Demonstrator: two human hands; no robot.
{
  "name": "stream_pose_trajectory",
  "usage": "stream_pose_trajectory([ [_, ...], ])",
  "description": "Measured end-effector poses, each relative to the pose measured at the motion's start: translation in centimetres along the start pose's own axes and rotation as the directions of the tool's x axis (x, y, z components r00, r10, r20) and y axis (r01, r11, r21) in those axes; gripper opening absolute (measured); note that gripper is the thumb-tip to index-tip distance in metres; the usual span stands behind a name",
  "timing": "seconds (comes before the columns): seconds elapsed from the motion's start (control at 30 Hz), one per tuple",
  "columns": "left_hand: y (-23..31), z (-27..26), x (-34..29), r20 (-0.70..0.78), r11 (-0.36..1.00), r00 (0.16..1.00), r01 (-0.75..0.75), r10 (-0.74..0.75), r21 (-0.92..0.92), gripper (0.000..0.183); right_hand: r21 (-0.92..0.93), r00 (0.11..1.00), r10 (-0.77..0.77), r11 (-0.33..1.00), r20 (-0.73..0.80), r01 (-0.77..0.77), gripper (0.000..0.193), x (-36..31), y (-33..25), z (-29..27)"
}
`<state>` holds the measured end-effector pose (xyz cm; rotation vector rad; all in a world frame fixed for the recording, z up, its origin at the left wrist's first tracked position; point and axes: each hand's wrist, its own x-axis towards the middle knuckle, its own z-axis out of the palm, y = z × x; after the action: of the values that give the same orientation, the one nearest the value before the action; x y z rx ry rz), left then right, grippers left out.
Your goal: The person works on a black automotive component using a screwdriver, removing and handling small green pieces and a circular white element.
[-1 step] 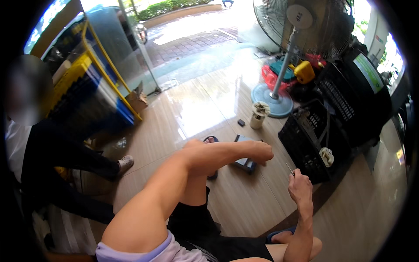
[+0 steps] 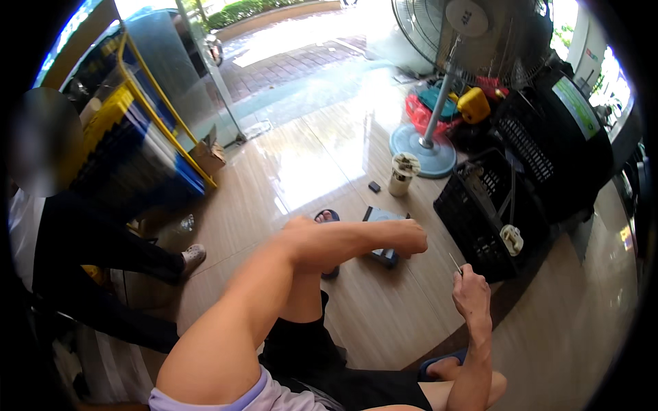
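Observation:
My left arm reaches across to the right, and my left hand (image 2: 411, 238) is closed in a fist. What it holds, if anything, is hidden. My right hand (image 2: 471, 288), lower and further right, pinches a thin metal pin-like tool (image 2: 455, 261) that points up and left, its tip apart from the left hand. Below my left forearm a grey and dark box-shaped device (image 2: 379, 214) rests on the floor, its middle covered by the arm. Behind it stand a whitish cup (image 2: 402, 174) with a stained rim and a small black block (image 2: 374, 186).
A standing fan (image 2: 426, 142) is at the back right. Close to my right hand is a black crate (image 2: 473, 240) with a pale cloth-like bundle (image 2: 511, 240) at its edge. A person (image 2: 103, 240) sits at the left, near a yellow-framed rack (image 2: 147, 82). Sandals (image 2: 442, 368) are on my feet.
The view has shifted slightly, so the fan, cup and device appear a little higher and to the left. Both hands keep nearly the same pose.

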<state>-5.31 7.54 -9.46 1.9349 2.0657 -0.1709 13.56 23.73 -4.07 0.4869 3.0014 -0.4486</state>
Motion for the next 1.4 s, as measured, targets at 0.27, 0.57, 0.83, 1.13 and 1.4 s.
stream_pose_trajectory([
  [0.27,-0.6,-4.5,-0.2,-0.088,0.995,0.996,-0.007,-0.002,-0.102,0.022,0.084,0.991,-0.104,0.992,0.088,0.097,0.023,-1.5,-1.2,3.6],
  [0.57,-2.2,-5.6,-0.1,-0.404,0.976,0.904,0.054,-0.137,-0.211,0.024,0.097,0.920,-0.346,0.925,-0.185,0.367,0.021,-0.1,-0.2,5.6],
  [0.83,1.6,-7.6,-1.2,-0.285,0.562,0.924,-0.097,-0.257,-0.822,0.036,0.184,0.873,-0.218,0.928,-0.437,0.323,0.027,-2.5,-1.0,0.0],
  [1.13,0.0,-5.0,-2.3,-0.283,0.198,0.900,-0.226,-0.333,-0.954,0.030,0.374,0.902,-0.124,0.880,-0.415,0.293,0.031,-2.4,-2.2,-1.4],
  [1.4,-1.5,-4.6,-3.2,-0.312,0.075,0.878,-0.307,-0.362,-0.949,0.025,0.420,0.883,-0.143,0.838,-0.448,0.349,0.028,-1.6,-2.7,-1.7],
])
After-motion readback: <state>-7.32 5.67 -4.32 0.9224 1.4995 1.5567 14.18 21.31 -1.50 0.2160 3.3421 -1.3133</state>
